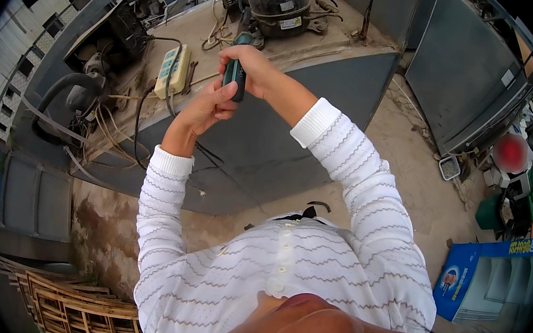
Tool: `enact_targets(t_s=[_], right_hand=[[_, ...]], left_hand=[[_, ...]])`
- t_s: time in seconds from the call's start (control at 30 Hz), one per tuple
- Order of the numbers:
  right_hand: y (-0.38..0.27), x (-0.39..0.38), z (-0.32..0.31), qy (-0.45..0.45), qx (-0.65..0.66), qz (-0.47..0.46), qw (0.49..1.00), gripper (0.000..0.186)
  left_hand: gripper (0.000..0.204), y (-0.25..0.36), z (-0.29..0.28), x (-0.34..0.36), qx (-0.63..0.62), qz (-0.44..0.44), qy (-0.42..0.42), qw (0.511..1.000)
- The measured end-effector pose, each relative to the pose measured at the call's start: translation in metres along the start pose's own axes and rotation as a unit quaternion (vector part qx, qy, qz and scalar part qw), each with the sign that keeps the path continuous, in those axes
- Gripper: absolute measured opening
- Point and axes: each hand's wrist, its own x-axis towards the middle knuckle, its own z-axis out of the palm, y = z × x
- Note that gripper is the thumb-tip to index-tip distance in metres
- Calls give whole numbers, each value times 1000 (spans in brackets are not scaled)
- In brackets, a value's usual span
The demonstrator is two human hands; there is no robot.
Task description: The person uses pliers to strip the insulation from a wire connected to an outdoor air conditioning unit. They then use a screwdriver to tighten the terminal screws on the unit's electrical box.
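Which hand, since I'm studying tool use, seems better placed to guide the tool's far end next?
Probably the right hand: it grips the green tool farther up, nearer its far end and the black compressor. The left hand is lower, by the near end.

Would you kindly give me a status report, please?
Left hand, right hand: both gripping tool. Compressor just beyond. Cord across power strip, to the left.

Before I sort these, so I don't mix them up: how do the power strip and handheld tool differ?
The power strip is pale yellow; the handheld tool is dark green and black. The power strip lies on the dusty surface; the handheld tool is held by the left hand and right hand. Both are long and narrow.
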Motion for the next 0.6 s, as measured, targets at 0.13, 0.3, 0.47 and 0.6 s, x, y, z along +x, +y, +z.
enact_targets(t_s=[0.13,0.3,0.47,0.6], right_hand=[[-4,-1,-9,-120,93,4,988,10],[4,-1,-12,-251,330,-13,910,24],[13,-4,-11,-305,398,-35,865,26],[8,-2,-16,-248,312,-24,917,20]], left_hand=[[48,30,26,-10,86,-57,62,993],[71,63,71,-7,463,-56,160,870],[90,66,78,-2,614,-27,163,772],[86,70,97,-1,496,-161,178,835]])
